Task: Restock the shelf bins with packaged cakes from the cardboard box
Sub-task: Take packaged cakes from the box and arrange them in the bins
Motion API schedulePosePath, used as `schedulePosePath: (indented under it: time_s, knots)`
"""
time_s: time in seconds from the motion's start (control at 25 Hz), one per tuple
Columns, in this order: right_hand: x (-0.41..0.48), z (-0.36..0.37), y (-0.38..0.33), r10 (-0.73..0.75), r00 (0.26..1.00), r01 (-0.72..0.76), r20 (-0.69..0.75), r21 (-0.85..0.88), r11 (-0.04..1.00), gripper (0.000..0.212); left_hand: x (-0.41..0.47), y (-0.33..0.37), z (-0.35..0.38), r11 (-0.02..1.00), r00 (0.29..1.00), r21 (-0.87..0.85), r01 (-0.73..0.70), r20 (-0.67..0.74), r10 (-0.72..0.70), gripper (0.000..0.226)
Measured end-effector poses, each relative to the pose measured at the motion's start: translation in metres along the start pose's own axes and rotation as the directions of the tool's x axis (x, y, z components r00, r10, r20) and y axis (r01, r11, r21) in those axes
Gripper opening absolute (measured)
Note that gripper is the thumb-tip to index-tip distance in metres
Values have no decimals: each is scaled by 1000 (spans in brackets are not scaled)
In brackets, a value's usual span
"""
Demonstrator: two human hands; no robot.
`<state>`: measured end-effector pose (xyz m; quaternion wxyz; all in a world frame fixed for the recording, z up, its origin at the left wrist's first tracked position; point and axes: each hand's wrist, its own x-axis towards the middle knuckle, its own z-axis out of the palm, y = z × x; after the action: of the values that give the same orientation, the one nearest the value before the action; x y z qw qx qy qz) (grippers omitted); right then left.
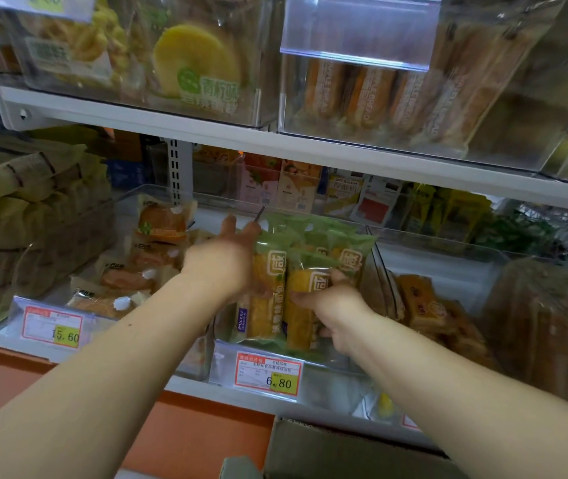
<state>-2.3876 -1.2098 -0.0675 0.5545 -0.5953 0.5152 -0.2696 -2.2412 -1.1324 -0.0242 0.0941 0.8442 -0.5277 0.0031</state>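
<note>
Several green-wrapped yellow packaged cakes stand upright in a clear shelf bin on the middle shelf, above a 6.80 price tag. My left hand presses flat against the left side of the row, fingers spread on the leftmost pack. My right hand grips the lower part of a front pack from the right. A corner of the cardboard box shows at the bottom edge, its inside hidden.
A clear bin of orange-labelled cake packs sits to the left with a 15.60 tag. Brown packs fill the bin on the right. The upper shelf carries more clear bins of bread overhead.
</note>
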Motion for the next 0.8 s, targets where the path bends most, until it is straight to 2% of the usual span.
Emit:
schedulePosePath:
  time_s: [0.08,0.16,0.2,0.28,0.32,0.44,0.56,0.64,0.72,0.76,0.8]
  knots:
    - [1,2,8,-20,994,24,-104,40,999,61,-4,-1,4,1000,999,-7,6,46,-6,105]
    - [1,2,11,-27,987,35,-157,47,998,27,-6,-1,8,1000,996,21,3,84,-5,104]
    - [0,3,11,-16,988,21,-154,33,999,24,-7,-1,10,999,995,38,6,103,-10,104]
    - [-4,5,8,-9,992,3,-125,-48,999,30,-10,1,12,999,995,52,10,97,-15,105]
    - [-4,4,7,-11,994,2,-105,-87,996,26,-13,0,12,999,997,50,7,79,-11,106]
    - [-12,-5,4,-11,999,15,36,-106,994,27,-21,-2,13,999,999,-35,4,52,-2,115]
    - [-34,-22,-4,-85,990,105,116,-178,978,8,-30,3,12,991,998,-129,27,62,-19,126]
    - [-55,-35,-9,-180,972,212,151,-233,949,7,-42,13,12,986,997,-154,67,41,-61,126]
    - [-79,-53,-3,-293,941,323,168,-191,927,33,-65,26,11,992,990,-115,52,-124,-66,116]
    - [-92,-64,2,-350,925,368,148,-118,922,42,-81,32,12,997,961,-76,-12,-275,-10,105]
    - [-110,-78,10,-386,914,394,122,-48,918,39,-100,39,17,992,899,-35,-124,-426,97,89]
